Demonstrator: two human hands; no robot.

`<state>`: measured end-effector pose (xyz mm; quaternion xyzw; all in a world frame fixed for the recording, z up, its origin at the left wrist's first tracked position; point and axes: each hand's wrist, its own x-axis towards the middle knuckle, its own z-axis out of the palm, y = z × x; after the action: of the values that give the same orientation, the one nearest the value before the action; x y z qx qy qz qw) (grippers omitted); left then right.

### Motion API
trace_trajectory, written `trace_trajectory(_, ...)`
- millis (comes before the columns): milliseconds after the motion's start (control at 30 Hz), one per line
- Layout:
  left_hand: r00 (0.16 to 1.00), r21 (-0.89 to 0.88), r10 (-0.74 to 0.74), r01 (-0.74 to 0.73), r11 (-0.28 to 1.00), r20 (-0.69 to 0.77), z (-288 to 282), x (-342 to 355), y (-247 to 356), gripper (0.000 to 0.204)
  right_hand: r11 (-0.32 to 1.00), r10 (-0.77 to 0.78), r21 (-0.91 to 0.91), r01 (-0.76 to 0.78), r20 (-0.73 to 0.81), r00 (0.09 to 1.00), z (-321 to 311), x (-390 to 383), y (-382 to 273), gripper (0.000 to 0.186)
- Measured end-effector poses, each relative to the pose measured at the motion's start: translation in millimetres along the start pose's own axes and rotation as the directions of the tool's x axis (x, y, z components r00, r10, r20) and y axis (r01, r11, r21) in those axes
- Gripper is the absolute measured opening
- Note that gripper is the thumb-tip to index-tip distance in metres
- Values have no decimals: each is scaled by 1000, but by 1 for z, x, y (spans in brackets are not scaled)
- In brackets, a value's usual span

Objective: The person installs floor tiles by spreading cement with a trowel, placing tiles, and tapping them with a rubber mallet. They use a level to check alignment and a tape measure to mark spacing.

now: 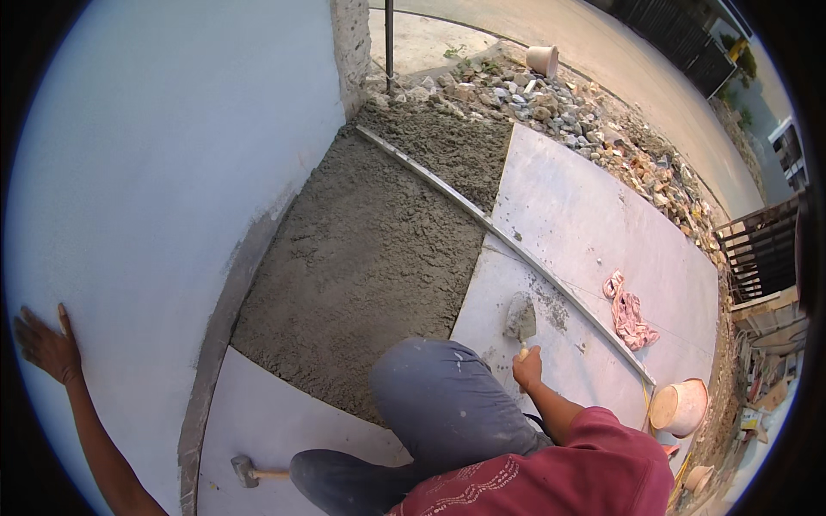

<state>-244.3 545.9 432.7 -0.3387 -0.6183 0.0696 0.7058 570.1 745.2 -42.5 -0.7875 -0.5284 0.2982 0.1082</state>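
My right hand (528, 368) is closed round the handle of a trowel (520, 316), whose blade is smeared with grey mortar and sits over a pale floor tile (482, 297). My left hand (50, 346) lies flat with fingers spread against the white wall (172, 172). Between the wall and the tiles spreads a bed of rough wet mortar (344, 249), in front of my bent knee. A long straight metal bar (447, 191) runs slantwise across the mortar and onto the tiles. Beside my lower leg lies a mallet (246, 471) with a wooden handle.
A crumpled pink cloth (631, 318) lies on the large tile (585, 206) at right. A bucket (680, 407) stands near the bar's end. Rubble (559, 107) lines the far edge, with another bucket (543, 60) on it. A thin dark pole (389, 43) rises by the wall's corner.
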Motion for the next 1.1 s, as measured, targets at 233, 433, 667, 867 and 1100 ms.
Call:
trace_trajectory(233, 996, -113, -41, 50, 992, 80, -21, 3, 31, 83, 941, 337, 61, -332, -103, 936, -13, 26, 52, 53)
trace_trajectory(433, 841, -74, -101, 165, 984, 531, -25, -1, -3, 112, 981, 123, -140, -133, -77, 989, -51, -4, -13, 54)
trace_trajectory(667, 579, 3, -121, 201, 980, 806, -35, 17, -3, 119, 816, -518, 350, 460, 90, 851, -118, -65, -136, 50)
trace_trajectory(867, 480, 48, -139, 196, 979, 867, -45, 41, -16, 125, 420, -907, 391, 819, 157, 390, -185, -187, -251, 68)
trace_trajectory(1100, 468, 53, -155, 222, 974, 870, -48, 38, 1, 134, 422, -859, -281, 862, 180, 479, -147, -213, -255, 92)
